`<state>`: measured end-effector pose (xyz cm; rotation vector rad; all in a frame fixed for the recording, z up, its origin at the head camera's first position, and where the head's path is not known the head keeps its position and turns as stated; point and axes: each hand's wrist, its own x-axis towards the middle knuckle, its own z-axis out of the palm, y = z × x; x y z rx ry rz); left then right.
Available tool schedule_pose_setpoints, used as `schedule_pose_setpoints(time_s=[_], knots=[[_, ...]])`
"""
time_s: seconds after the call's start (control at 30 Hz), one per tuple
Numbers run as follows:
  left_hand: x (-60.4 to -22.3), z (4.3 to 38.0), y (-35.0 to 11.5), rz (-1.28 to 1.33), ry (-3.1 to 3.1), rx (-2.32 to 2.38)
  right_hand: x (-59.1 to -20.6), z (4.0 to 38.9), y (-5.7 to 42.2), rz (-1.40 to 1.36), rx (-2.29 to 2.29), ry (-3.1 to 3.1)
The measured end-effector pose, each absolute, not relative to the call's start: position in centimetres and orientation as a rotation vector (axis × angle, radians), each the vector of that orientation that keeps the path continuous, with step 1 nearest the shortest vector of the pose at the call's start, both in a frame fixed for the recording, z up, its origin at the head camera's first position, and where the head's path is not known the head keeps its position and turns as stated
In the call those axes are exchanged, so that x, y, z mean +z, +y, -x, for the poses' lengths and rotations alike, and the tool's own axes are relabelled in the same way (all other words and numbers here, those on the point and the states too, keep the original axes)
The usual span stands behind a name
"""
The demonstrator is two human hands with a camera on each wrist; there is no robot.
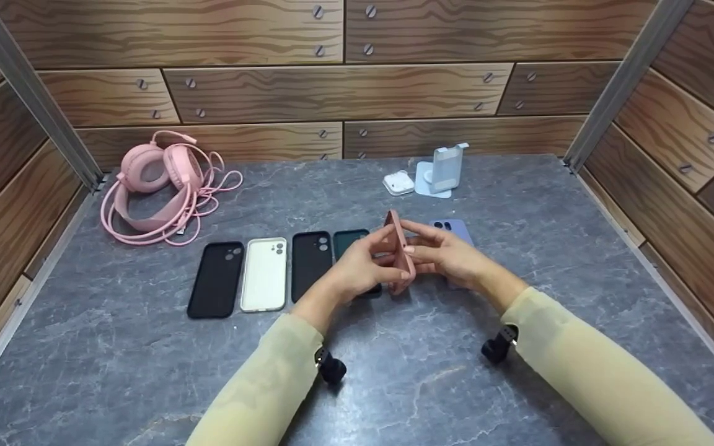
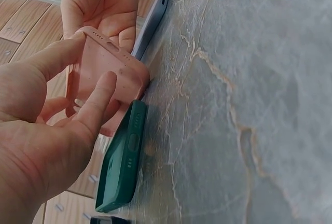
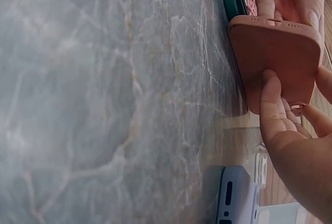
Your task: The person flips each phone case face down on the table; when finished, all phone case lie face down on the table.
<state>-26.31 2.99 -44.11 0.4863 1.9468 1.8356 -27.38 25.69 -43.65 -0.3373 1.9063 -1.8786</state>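
Yellow sleeves (image 1: 586,365) up front, pink phone case (image 3: 282,50) held on edge: left hand (image 1: 357,267), fingers pinching rim; right hand (image 1: 453,260), fingers pinching too, one against back — light, even pressure suits it, clear of green case (image 2: 120,167) and lavender case (image 1: 460,231) either side

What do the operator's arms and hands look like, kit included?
Left hand and right hand: bare, no gloves. Long pale-yellow fabric sleeves reach both wrists. Each wrist carries a small, rounded black device on a black strap. No cables or markings visible on them.
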Motion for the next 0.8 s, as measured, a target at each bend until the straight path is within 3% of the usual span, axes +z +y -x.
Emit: schedule_pose_setpoints(time_s=[0.8], knots=[[-44.50,26.06,2.51,-0.461,1.737,1.965,-43.11,27.44,26.05,0.384,-1.719,2.033]])
